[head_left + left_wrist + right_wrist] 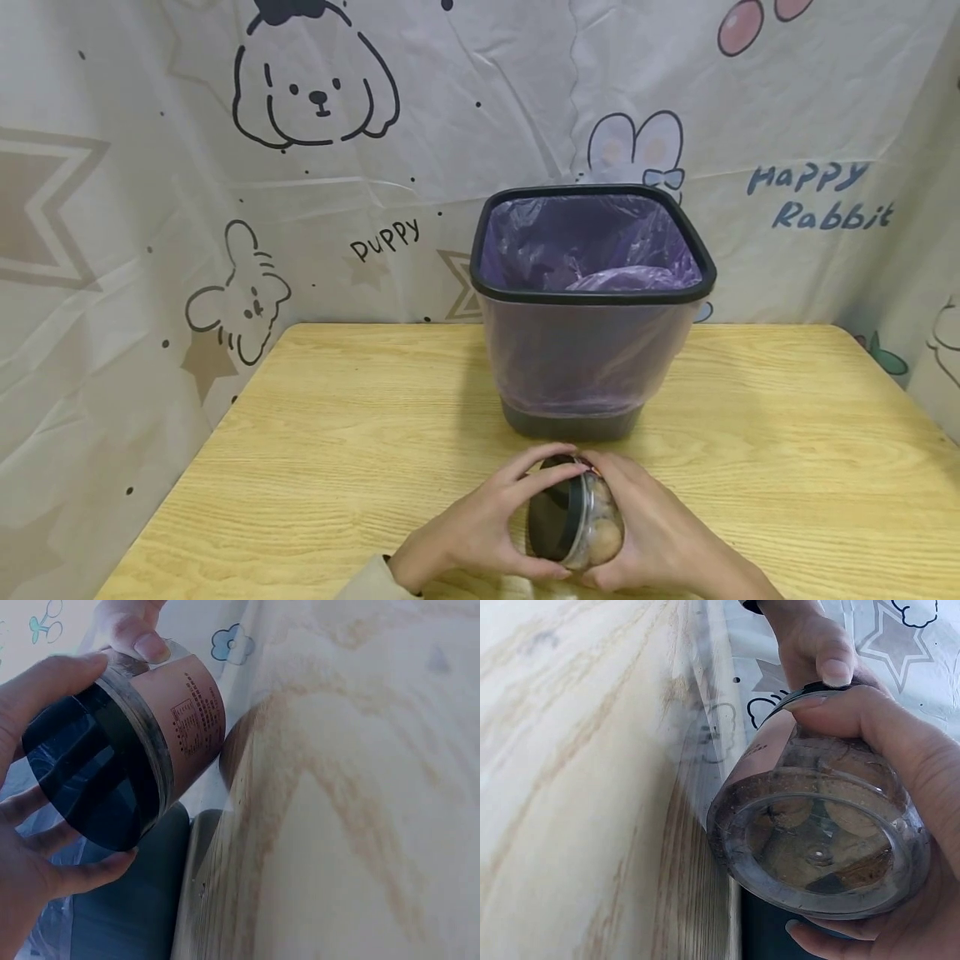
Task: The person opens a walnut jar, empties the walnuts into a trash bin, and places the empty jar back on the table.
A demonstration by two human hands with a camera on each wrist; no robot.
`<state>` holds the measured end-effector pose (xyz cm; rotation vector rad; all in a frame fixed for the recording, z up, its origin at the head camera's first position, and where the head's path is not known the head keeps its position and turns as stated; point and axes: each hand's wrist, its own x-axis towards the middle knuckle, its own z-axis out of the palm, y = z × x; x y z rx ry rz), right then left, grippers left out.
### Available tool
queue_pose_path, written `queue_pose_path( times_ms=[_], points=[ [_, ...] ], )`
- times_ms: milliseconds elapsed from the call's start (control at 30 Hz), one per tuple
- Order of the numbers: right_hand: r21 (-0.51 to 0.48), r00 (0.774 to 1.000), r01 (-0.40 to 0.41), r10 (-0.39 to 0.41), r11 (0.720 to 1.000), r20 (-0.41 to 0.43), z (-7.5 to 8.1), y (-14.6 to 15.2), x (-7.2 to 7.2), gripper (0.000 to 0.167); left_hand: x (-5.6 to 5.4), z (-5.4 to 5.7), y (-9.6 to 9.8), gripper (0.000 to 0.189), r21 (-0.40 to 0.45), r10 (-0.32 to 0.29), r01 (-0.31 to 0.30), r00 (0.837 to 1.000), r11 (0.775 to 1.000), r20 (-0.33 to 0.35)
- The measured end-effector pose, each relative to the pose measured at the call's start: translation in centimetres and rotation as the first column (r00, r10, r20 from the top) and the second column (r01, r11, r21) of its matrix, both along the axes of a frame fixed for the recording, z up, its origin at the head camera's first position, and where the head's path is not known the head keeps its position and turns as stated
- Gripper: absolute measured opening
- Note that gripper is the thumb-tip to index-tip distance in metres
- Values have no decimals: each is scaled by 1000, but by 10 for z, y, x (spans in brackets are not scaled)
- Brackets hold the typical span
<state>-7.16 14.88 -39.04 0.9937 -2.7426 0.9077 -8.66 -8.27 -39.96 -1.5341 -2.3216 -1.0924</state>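
Between both hands a clear plastic jar (600, 521) lies tilted on its side, close over the table front. Its black lid (553, 512) faces left, and round brown pieces show through the wall. My left hand (498, 521) grips the lid end, fingers and thumb spread around the rim. With thumb and fingers, my right hand (656, 533) holds the jar's body near its base. A pink printed label (187, 712) shows on the side in the left wrist view. In the right wrist view the clear jar bottom (817, 855) faces the camera.
A dark-rimmed bin (592, 296) lined with a purple plastic bag (585, 358) stands on the wooden table (360, 433) just beyond the hands. Behind and at the left hangs a pale cloth (420, 108) with cartoon animals and lettering.
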Motion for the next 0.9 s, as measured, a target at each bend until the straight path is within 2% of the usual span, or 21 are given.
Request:
queue_pose_path(
  times_ms=[200, 367, 600, 900],
  points=[
    [6, 1000, 3, -3, 1000, -2, 0, 0, 0, 103, 1, 0, -1, 97, -12, 33, -33, 999, 999, 20],
    [11, 1000, 2, -2, 1000, -19, 0, 0, -1, 103, 0, 0, -1, 97, -5, 37, -37, 999, 999, 13],
    [12, 999, 2, -1, 1000, -49, -1, 0, -1, 104, -1, -1, 0, 99, 1, 28, -28, 999, 1000, 18],
    [15, 999, 0, 1, 1000, -32, -1, 0, -1, 103, -1, -2, 0, 100, 8, -1, 1, 1000, 1000, 27]
  ],
)
